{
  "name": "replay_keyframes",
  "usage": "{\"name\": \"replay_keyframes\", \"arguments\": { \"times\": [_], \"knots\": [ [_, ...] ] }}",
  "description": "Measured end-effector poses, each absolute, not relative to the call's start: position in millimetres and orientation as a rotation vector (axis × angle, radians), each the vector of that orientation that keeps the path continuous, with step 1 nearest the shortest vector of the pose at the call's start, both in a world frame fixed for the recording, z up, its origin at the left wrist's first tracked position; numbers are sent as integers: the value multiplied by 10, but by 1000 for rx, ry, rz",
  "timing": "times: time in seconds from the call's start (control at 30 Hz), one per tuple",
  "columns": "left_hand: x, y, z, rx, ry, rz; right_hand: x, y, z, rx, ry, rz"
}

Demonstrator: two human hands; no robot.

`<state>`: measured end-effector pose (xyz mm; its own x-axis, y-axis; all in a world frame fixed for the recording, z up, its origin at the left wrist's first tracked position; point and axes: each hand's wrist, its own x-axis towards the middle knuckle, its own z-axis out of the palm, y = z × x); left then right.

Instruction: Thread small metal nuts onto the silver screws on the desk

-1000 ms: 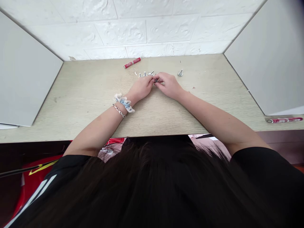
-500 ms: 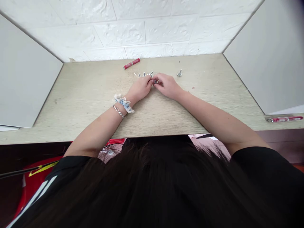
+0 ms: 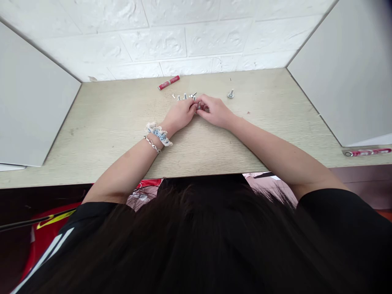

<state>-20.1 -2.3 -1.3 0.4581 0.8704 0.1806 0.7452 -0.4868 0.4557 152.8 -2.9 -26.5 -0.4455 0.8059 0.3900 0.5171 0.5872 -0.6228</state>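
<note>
My left hand [image 3: 181, 113] and my right hand [image 3: 215, 111] meet at the fingertips above the middle of the table. Both are closed in a pinch on a small metal bolt [image 3: 199, 106], mostly hidden by the fingers. Just beyond my left hand, several silver bolts [image 3: 185, 96] stand upright in a row. Another bolt [image 3: 192, 95] lies tilted among them, partly covered by the fingers. Farther right, a single bolt with a wide round base [image 3: 230, 94] stands upright, apart from the hands.
A red patterned tube [image 3: 168, 83] lies near the white brick wall [image 3: 153, 45]. A second red tube [image 3: 367, 152] rests at the table's right front edge. Pale panels [image 3: 33, 98] border the wooden table [image 3: 101, 130] on both sides. Small scraps [image 3: 248, 112] lie about.
My fingers have shifted slightly around the small bolt, so less of it shows. The view has tilted a little; the bolts and tubes on the table have not moved.
</note>
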Motion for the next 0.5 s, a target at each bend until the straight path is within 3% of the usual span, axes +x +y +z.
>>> {"name": "replay_keyframes", "arguments": {
  "times": [0.5],
  "knots": [
    [-209, 7, -43, 2419, 1354, 611, 1536, -10, -305, -1021, -2137, 507]
  ]
}}
